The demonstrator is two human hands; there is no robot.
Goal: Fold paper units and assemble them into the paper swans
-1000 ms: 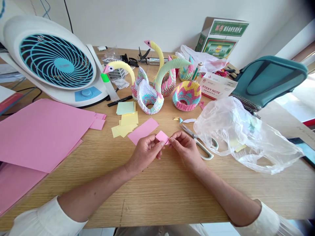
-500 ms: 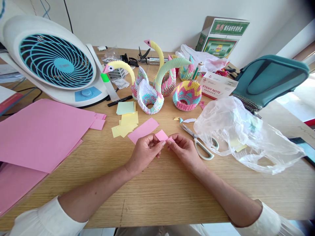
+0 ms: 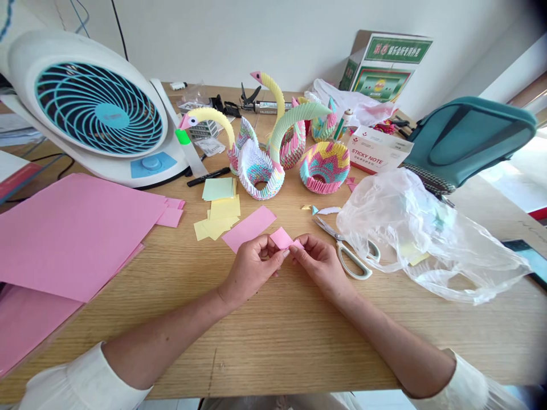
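A small piece of pink paper, folded with its right end bent, is pinched between both hands above the table. My left hand grips its left side, thumb on top. On its right end, the thumb and fingers of my right hand are closed, the thumbs nearly meeting. Just beyond my left hand lies a pink paper strip. Yellow paper slips and a pale green slip are stacked to its left. White-handled scissors rest right beside my right hand.
Folded-paper swans and a paper bowl stand ahead. Large pink sheets lie at left below a fan. A clear plastic bag, a sticky note box and a teal case are at right.
Both hands stay almost in place on the pink paper. My thumbs have come slightly closer together at the fold, and the whole view has shifted a little.
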